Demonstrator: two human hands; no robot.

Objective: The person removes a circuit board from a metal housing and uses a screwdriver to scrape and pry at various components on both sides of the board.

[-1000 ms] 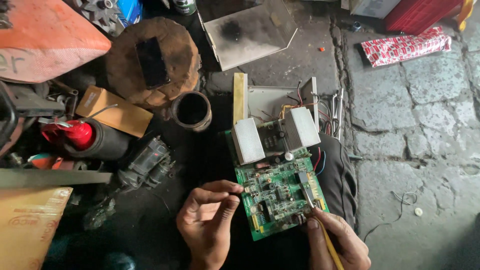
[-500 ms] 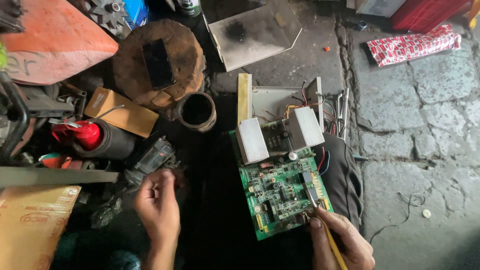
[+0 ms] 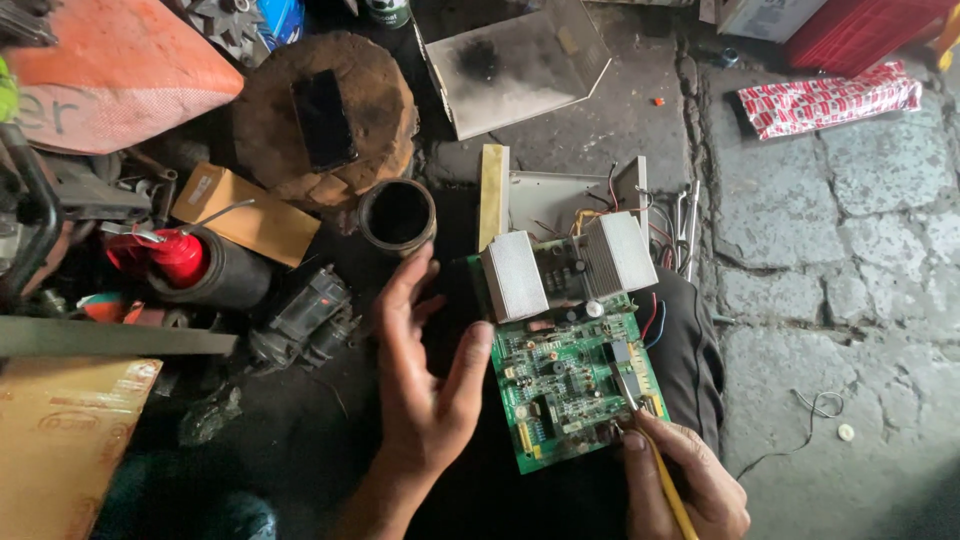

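A green circuit board [image 3: 570, 385] with two silver heat sinks [image 3: 514, 275] at its far end rests on my lap. My right hand [image 3: 685, 480] grips a yellow-handled tool [image 3: 655, 450] whose metal tip touches the board's right side. My left hand [image 3: 425, 385] hovers open, palm up, just left of the board, its thumb near the board's left edge and holding nothing.
A dark metal ring [image 3: 397, 215] and a wooden stump [image 3: 325, 120] with a black slab on it lie ahead. A red oil can [image 3: 175, 255], a small motor [image 3: 305, 320] and cardboard [image 3: 65, 440] crowd the left. Stone paving [image 3: 850, 260] spreads to the right.
My left hand left the board, swung out to the left, and has now come back beside the board's left edge, open. The right hand has kept its tool on the board.
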